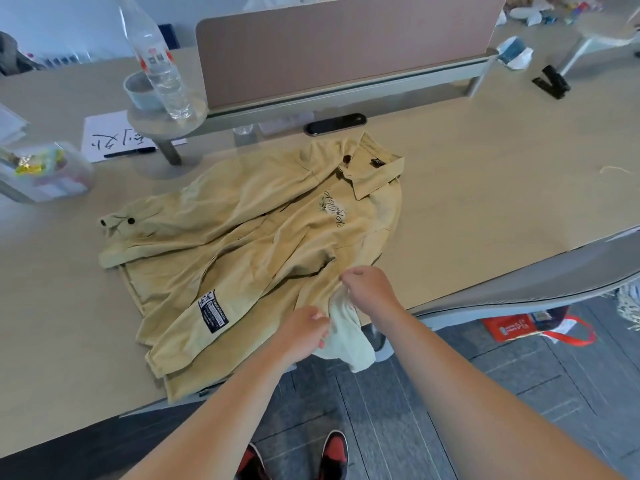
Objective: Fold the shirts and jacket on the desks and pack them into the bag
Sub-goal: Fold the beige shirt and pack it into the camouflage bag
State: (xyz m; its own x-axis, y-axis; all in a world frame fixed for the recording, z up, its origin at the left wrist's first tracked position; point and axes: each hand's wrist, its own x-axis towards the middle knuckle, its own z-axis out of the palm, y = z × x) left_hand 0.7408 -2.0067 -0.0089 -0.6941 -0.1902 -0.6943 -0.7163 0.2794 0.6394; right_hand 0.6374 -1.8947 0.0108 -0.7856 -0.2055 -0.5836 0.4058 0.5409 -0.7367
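A tan collared shirt (249, 244) lies spread and rumpled on the beige desk (485, 174), collar toward the far side, a black label on its near left part. Its near right corner hangs over the desk's front edge. My left hand (304, 332) grips that hanging fabric from the left. My right hand (367, 289) pinches the same bunch of cloth just above it, at the desk edge. A red and white bag (530, 327) lies on the floor to the right, under the desk.
A pink divider panel (346, 46) stands behind the shirt. On a round shelf at the left stand a clear bottle (156, 60) and a cup (140, 90). Paper with a pen (114, 136), a plastic box (45, 171), a black stapler (552, 81).
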